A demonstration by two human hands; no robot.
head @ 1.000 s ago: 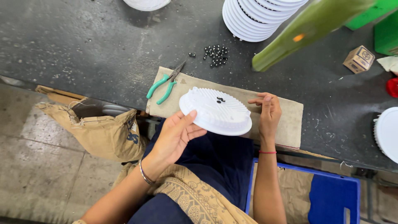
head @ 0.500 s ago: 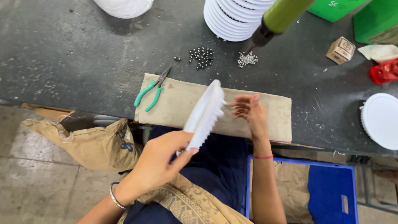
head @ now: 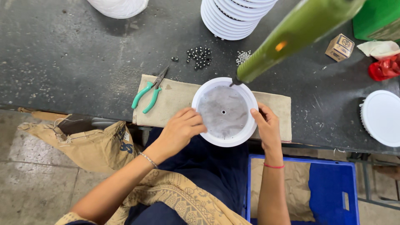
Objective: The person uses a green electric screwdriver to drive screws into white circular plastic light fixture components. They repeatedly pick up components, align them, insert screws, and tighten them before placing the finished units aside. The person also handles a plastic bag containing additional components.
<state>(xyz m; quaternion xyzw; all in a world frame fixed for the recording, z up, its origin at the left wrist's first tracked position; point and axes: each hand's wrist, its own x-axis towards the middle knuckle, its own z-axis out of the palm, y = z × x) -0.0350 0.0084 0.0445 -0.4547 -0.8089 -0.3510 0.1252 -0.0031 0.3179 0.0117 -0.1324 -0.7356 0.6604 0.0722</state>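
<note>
Dish [head: 225,111] turned hollow-side up since a moment earlier, flat on pad [head: 175,98]; gripped at rim by left hand [head: 181,127] and right hand [head: 266,125]; pliers [head: 149,92] left of dish.

Dark scuffed workbench [head: 75,54] above a grey concrete floor [head: 25,183]

Your left hand [head: 181,127] has a thin silver bracelet at the wrist, your right hand [head: 266,125] a red thread band. Dark blue clothing; tan patterned cloth, possibly a scarf, over your lap.
</note>
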